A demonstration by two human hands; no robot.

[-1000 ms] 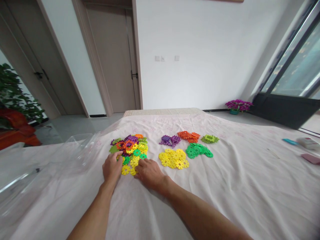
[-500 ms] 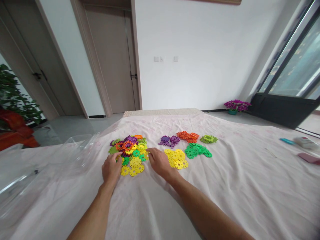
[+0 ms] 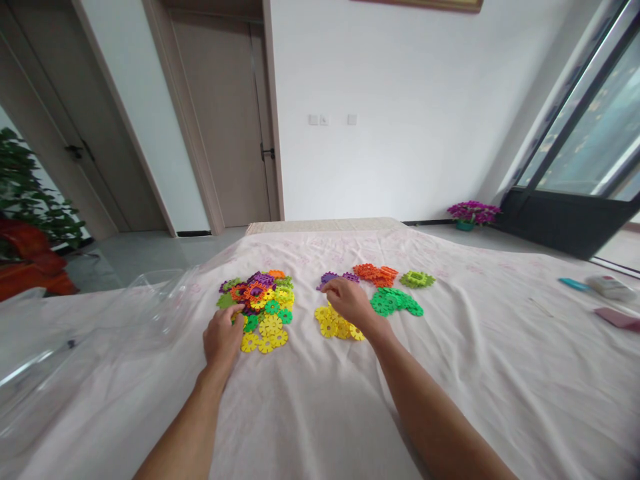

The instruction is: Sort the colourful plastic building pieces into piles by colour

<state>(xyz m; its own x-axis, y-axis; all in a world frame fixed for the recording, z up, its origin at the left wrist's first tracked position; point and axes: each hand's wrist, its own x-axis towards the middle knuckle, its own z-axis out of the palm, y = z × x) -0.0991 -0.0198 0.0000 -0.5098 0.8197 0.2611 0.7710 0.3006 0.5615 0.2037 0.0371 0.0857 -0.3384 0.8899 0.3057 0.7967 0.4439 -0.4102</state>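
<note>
- Landmark: mixed heap of multicoloured, notched plastic pieces (image 3: 271, 307), on the pale cloth (image 3: 290, 413).
- Left hand (image 3: 223, 337): at the heap's left edge, fingers loosely curved; grip cannot be told.
- Right hand (image 3: 353, 305): right of the heap, above yellow, flower-shaped plastic discs (image 3: 329, 327), fingers curled; contents hidden.
- Risk: a low wrist could drag discs into the purple, square plastic pieces (image 3: 329, 277), also right of the heap.
</note>
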